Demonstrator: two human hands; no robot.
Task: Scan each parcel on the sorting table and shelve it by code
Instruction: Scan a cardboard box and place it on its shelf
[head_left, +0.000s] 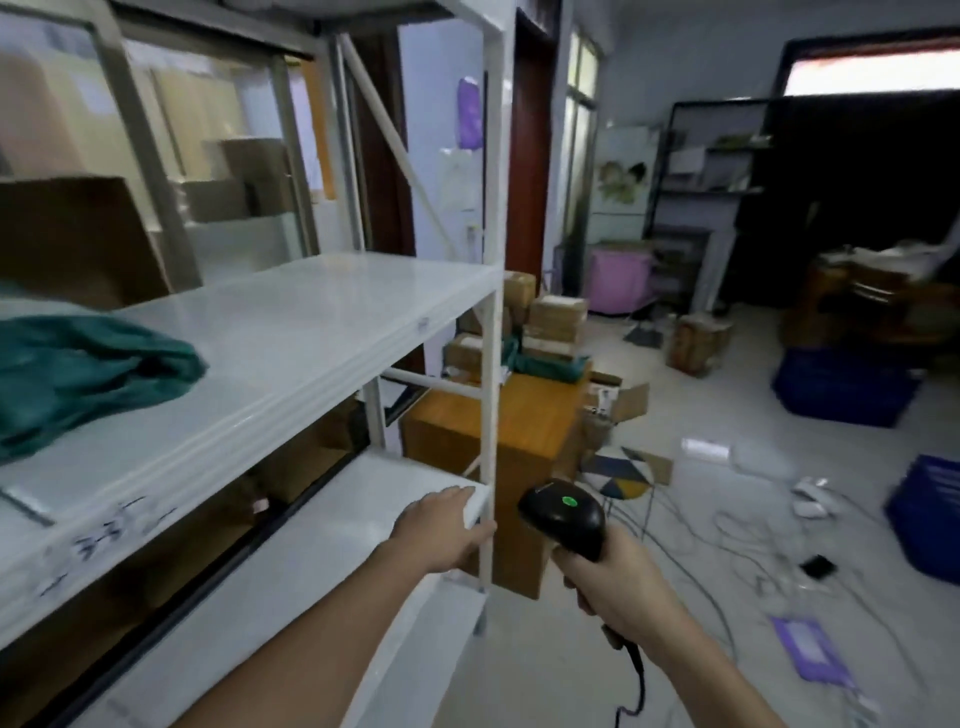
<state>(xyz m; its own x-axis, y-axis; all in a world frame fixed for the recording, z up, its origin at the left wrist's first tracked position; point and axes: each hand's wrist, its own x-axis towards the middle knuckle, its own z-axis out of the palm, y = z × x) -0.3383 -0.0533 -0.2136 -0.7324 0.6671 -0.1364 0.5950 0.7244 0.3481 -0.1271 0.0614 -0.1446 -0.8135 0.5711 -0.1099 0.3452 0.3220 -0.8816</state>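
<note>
My right hand (615, 577) is clenched around the black barcode scanner (563, 514), its green light lit. My left hand (447, 527) rests spread and empty on the corner of the white shelf (363, 499). Cardboard parcels (553, 325) sit stacked on the wooden tabletop (530, 410) beyond the rack.

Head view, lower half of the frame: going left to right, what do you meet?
Green cloth on the white shelf → left hand at the lower shelf's corner → black scanner in the right hand → purple packet on the floor → blue crate.
</note>
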